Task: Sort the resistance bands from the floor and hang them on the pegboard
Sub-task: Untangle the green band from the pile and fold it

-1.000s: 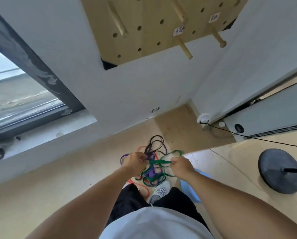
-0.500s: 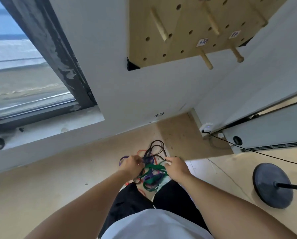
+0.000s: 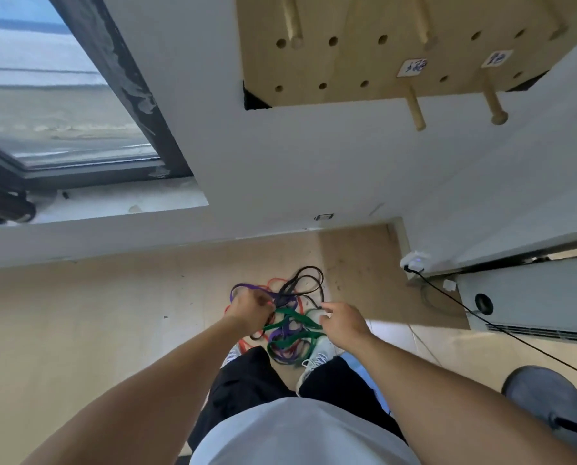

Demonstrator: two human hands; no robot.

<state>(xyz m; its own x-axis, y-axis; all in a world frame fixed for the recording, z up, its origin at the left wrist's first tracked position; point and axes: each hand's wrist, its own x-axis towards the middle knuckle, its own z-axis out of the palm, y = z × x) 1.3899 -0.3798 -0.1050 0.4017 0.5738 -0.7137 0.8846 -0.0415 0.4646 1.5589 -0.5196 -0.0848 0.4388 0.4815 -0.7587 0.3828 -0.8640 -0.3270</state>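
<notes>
Black cable [image 3: 501, 333] trails across the floor at right beside a round stand base [image 3: 548, 404], and white sneakers [image 3: 315, 359] sit right under the tangle. Left hand [image 3: 250, 312] grips the green band [image 3: 289, 318], stretched sideways over the pile of bands [image 3: 287, 313] below the pegboard [image 3: 381, 45]. Right hand [image 3: 342, 322] hovers loosely curled, holding nothing.

Right hand [image 3: 342, 322] now off the green band [image 3: 289, 317], fingers loosened; left hand [image 3: 251, 310] unchanged.
</notes>
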